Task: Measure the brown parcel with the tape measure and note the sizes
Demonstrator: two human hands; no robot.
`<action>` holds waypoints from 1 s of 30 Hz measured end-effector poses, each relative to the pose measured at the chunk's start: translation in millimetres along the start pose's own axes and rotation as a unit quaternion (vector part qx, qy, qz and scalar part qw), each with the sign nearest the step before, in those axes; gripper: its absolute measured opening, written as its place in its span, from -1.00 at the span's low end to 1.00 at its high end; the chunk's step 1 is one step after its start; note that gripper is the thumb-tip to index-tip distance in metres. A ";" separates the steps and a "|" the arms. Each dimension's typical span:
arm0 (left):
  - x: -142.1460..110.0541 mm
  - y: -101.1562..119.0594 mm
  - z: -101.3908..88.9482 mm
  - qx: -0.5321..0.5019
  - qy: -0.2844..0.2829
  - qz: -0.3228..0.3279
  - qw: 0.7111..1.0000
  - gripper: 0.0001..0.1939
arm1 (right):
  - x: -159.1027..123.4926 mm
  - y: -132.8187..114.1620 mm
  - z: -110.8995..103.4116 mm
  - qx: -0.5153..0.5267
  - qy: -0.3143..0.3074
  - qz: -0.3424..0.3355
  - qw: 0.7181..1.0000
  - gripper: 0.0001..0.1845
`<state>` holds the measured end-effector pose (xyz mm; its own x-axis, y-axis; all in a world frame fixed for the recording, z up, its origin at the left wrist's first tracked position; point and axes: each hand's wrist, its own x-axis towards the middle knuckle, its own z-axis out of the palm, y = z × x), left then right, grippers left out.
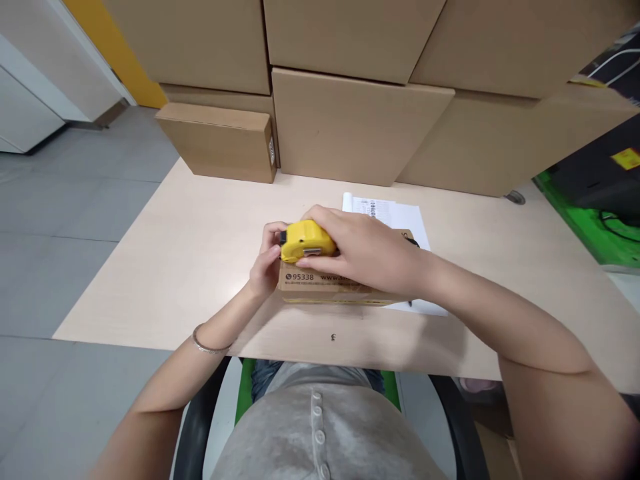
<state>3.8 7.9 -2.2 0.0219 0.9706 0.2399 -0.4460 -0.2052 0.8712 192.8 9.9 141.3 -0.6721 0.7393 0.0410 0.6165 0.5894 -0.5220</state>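
Note:
A small flat cardboard box (320,285), printed with "95338", lies on the light wooden table (190,267) in front of me. A yellow tape measure (304,241) rests on the box's top left corner. My right hand (365,250) wraps over the tape measure from the right, fingers curled around it. My left hand (266,263) sits at the box's left end, fingers pinched against the front of the tape measure, thumb on the box edge. A thin bracelet is on my left wrist.
A white printed sheet (395,215) lies under and behind the box. Large cardboard cartons (355,127) are stacked along the table's far edge, with a smaller one (220,143) at the left. Green and black equipment (600,213) stands at the right. Grey floor lies to the left.

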 end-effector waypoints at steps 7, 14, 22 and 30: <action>6.0 0.5 -5.0 -0.023 -0.047 -0.030 0.998 -0.61 | -81.4 63.5 -44.1 0.036 0.008 0.115 0.993 -0.64; 4.4 1.5 -5.9 -0.028 -0.047 -0.038 0.998 -0.64 | -142.1 94.3 -57.7 0.064 0.088 0.236 0.966 -0.71; 5.2 1.8 -4.4 -0.022 -0.040 -0.022 0.999 -0.60 | -140.6 100.5 -47.7 0.065 0.106 0.223 0.967 -0.59; 3.4 1.7 -4.1 -0.029 -0.030 -0.024 0.999 -0.69 | -111.7 67.8 -63.2 0.046 0.010 0.181 0.982 -0.63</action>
<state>-0.5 11.4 -1.7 0.0970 0.9693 0.2260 -0.4946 -0.1501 0.8561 335.6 -12.2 155.2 -0.4061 0.9023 -0.1448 0.7738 0.2552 -0.5798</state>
